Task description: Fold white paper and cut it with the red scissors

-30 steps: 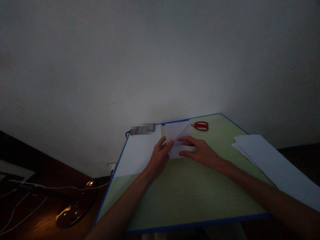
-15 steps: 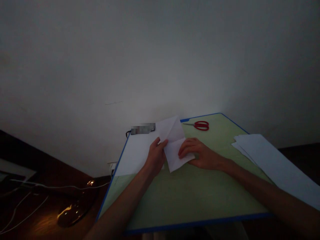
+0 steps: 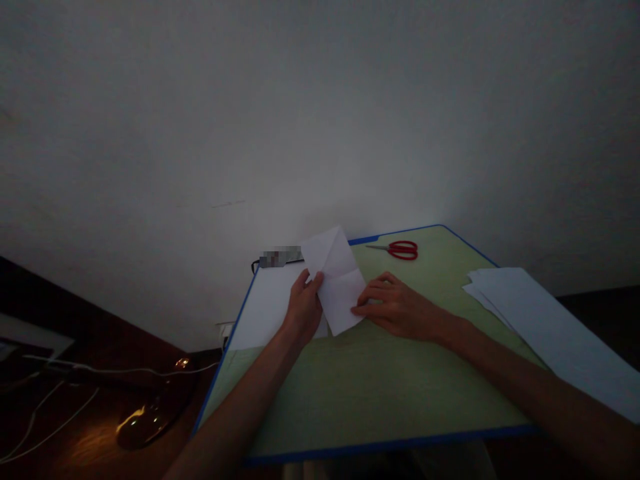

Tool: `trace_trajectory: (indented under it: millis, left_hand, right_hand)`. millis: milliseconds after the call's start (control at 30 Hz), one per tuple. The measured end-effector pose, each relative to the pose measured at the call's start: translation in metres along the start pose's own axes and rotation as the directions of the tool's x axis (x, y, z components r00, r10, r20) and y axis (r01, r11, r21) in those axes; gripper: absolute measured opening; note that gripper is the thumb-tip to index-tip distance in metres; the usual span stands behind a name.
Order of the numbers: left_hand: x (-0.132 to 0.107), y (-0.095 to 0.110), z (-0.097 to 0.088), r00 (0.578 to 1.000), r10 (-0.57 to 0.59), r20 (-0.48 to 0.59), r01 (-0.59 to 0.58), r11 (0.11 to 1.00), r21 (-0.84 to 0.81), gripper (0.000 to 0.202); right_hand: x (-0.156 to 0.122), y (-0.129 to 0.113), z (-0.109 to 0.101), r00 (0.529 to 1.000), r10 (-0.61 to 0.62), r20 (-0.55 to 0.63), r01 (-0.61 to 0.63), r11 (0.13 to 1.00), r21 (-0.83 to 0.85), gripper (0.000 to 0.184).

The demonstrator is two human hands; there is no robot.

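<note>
A white sheet of paper [image 3: 336, 270] with crease lines across it is held up over the table, tilted. My left hand [image 3: 304, 305] grips its left edge, thumb on the near face and the other fingers partly behind it. At the lower right corner, my right hand [image 3: 393, 305] pinches the sheet between thumb and fingers. Another white sheet [image 3: 265, 307] lies flat on the table below and left of my left hand.
Red-handled scissors [image 3: 403, 250] lie near the table's back edge. A stack of white paper [image 3: 545, 320] overhangs the right side. A dark, partly blurred-out object [image 3: 280, 257] sits at the back left corner. The green table [image 3: 380, 400] stands by a wall; cables [image 3: 125, 369] hang at left.
The creased paper has shifted a little left and up with my left hand. My right hand's fingers have moved from the paper's face to its lower right corner.
</note>
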State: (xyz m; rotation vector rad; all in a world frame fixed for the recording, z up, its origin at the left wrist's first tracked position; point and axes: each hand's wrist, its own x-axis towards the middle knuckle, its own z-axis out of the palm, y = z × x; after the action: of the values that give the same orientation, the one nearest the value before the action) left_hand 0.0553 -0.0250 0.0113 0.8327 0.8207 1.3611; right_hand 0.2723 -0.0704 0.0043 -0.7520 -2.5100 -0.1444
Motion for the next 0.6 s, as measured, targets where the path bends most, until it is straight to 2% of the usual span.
trace_trajectory:
  millis: [100, 200, 367, 500, 600]
  left_hand:
    - [-0.001, 0.0, 0.0, 0.999, -0.042, 0.0, 0.042, 0.999, -0.018, 0.028]
    - [-0.004, -0.002, 0.0, 0.998, -0.055, 0.024, 0.056, 0.998, -0.032, 0.031]
    - [-0.008, -0.005, 0.002, 0.994, -0.092, 0.06, 0.094, 0.995, -0.033, 0.036]
    - [-0.011, -0.005, 0.005, 0.992, -0.075, 0.103, 0.081, 0.996, -0.048, 0.035]
    - [-0.012, -0.004, 0.007, 0.989, -0.072, 0.132, 0.079, 0.996, -0.051, 0.036]
  right_hand:
    - [0.003, -0.005, 0.001, 0.999, -0.002, 0.043, 0.004, 0.998, -0.059, 0.039]
    - [0.005, -0.008, 0.002, 0.996, 0.034, 0.083, -0.03, 0.998, -0.047, 0.044]
    - [0.004, -0.01, 0.006, 0.992, 0.117, 0.038, -0.121, 0.987, 0.103, 0.024]
    - [0.006, -0.008, 0.012, 0.967, 0.254, -0.013, -0.246, 0.947, 0.207, 0.016]
    - [0.006, -0.007, 0.016, 0.918, 0.395, -0.035, -0.367, 0.879, 0.305, 0.017]
